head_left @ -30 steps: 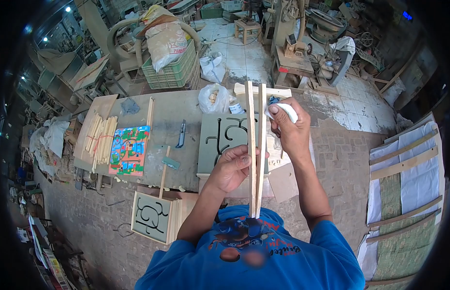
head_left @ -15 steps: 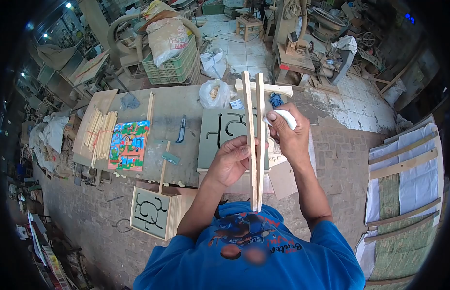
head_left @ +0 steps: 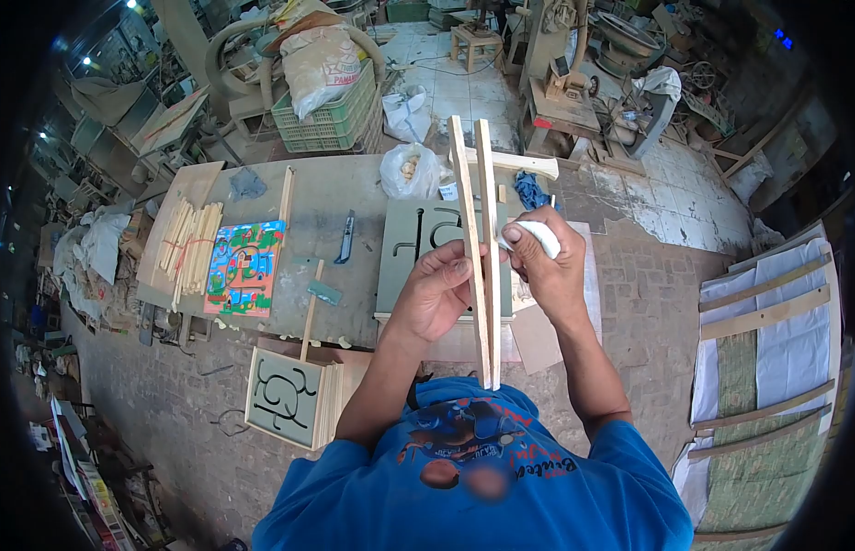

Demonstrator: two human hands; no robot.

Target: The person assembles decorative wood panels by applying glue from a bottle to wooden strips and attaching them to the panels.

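My left hand [head_left: 438, 292] is closed around two thin wooden strips, holding them upright in front of my chest. The left strip [head_left: 469, 216] and the right strip [head_left: 488, 207] stand apart at the top and come together at the bottom. In my right hand [head_left: 554, 275] is a smooth white squeeze bottle [head_left: 540, 240], its narrow end close to the right strip. Whether the tip touches the wood cannot be made out. Behind my hands lies a grey-green board [head_left: 402, 248] with dark curved grooves, partly hidden by my left hand and the strips.
On the table [head_left: 308, 197] are a bundle of wooden sticks [head_left: 188, 243], a colourful painted board [head_left: 245, 266], a utility knife [head_left: 345, 237], a plastic bag [head_left: 411, 171] and a blue cloth [head_left: 532, 189]. A stack of grooved boards [head_left: 285, 397] stands below the front edge.
The strips have shifted slightly up and left in view, and their tops lean further left. My right hand, with the bottle, stays beside the right strip.
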